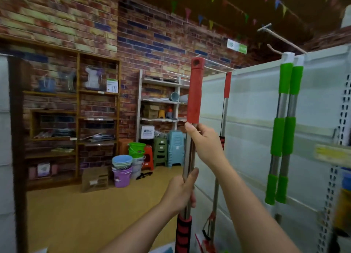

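Note:
I hold a long mop pole (188, 154) upright in front of me; it has a steel shaft, a red top grip (195, 90) and a red-and-black lower grip (183, 233). My right hand (206, 144) grips the shaft just under the red top grip. My left hand (181, 193) grips the shaft lower down, thumb pointing up, just above the red-and-black grip. The pole's bottom end is out of view.
A second red-handled mop (224, 119) and two green-grip poles (283, 131) hang on the white display panel (248, 104) to the right. Wooden shelves (77, 119), stacked buckets (122, 169), plastic stools (175, 148) and a cardboard box (95, 179) stand along the brick wall. Tan floor lies between.

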Action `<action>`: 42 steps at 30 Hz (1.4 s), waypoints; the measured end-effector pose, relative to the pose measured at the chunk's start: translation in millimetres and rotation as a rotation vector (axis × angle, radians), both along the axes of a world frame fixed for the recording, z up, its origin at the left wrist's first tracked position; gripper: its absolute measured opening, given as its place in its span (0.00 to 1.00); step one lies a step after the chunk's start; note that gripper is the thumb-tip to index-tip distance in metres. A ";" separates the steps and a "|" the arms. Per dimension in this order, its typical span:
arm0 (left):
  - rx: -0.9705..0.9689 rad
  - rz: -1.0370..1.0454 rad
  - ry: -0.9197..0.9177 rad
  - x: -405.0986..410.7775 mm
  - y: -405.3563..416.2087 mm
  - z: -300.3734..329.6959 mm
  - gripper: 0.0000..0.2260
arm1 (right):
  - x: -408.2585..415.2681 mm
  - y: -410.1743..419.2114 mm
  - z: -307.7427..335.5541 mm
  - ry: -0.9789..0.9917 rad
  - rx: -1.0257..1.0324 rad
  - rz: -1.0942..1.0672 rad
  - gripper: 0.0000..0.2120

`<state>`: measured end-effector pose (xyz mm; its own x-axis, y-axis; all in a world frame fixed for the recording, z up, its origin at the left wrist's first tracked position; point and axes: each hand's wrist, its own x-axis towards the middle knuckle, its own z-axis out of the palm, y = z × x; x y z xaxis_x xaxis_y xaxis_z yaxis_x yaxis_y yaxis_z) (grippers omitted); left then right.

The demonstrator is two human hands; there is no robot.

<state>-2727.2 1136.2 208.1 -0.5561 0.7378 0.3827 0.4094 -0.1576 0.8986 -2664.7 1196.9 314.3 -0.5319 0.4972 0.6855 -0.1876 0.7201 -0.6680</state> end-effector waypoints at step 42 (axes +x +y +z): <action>0.054 -0.457 -0.035 -284.9 342.6 122.4 0.27 | -274.6 297.6 122.9 0.021 0.147 -0.625 0.18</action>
